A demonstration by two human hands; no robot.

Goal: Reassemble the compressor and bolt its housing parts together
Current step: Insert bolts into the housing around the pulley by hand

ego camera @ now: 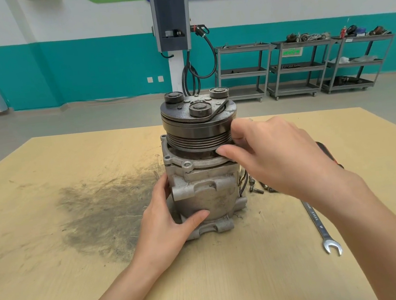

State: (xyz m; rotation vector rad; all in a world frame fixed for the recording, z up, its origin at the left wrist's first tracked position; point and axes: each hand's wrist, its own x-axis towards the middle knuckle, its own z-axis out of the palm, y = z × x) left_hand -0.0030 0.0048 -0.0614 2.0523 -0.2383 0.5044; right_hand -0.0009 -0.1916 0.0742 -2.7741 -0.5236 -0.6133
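Fingers of the right hand [278,157] curl around the pulley [197,132] mid-frame; left hand [168,219] grips the upright compressor [207,194] body.

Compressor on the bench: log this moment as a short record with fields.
compressor: upright on the table, pulley on top
left hand: grips the lower housing
right hand: fingers curled at the pulley's lower edge
bolts: loose on the table, right of the compressor
wrench: flat on the table, untouched
bolt holes in flange: those visible are empty
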